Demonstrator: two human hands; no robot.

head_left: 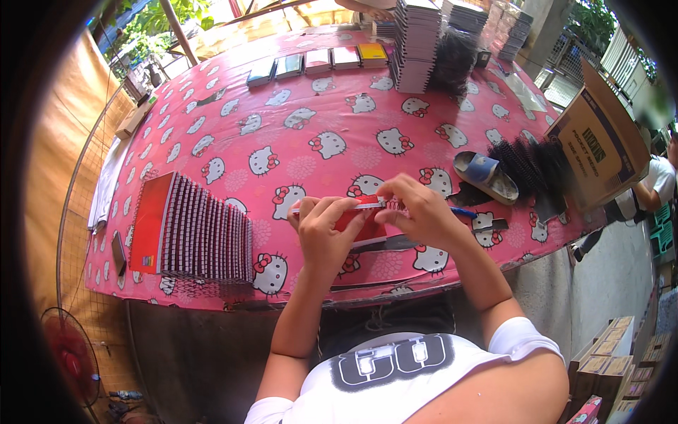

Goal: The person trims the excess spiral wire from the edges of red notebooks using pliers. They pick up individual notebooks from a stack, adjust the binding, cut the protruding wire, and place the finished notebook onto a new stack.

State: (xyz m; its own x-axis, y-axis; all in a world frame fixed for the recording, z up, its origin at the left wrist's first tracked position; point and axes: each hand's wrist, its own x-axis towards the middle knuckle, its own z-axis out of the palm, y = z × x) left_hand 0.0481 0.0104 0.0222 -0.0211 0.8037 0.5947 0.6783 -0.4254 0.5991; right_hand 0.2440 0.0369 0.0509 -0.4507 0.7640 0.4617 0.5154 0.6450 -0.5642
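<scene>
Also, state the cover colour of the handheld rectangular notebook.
The notebook cover is red, clearest in the head view.

Furniture: broad table point(339, 120) with glossy pink cat-print cover filled the middle; green plastic stools point(662, 232) stood far right.
Left side: tan sheet wall point(79, 120) hung above a round red fan point(69, 353).
Underfoot: grey concrete floor point(604, 265) showed at right.
Far edge: thick grey pillar point(534, 34) rose.
Light: bright daylight came in past green leaves point(159, 32).

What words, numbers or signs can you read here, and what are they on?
Cardboard box: dark lettering, left unquoted.
White shirt: large dark characters, left unquoted.
Red notebook stack: small colored marking, too small to read.
Held red notebook: none readable.
</scene>
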